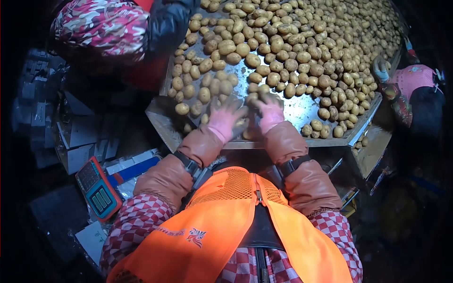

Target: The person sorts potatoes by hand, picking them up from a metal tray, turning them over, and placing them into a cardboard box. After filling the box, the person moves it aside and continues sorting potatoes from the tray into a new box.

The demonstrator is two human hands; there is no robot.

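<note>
Both of my hands wear pink gloves with dark, dirty fingers, somewhat smeared by motion. My left hand (227, 117) is over the near edge of a metal sorting table (302, 111), its fingers spread against loose potatoes (214, 87). Close by on the right, my right hand (270, 111) has its fingers stretched toward a potato (263, 88) and rests among others there. Neither hand is visibly wrapped round a potato. Part of the potatoes between and under the hands is hidden.
A heap of potatoes (325, 42) covers the table's far side. One person in a patterned cap (101, 28) stands at the left, another with a pink garment (413, 78) at the right. A red-and-teal scale display (98, 188) and cardboard boxes (80, 127) are at lower left.
</note>
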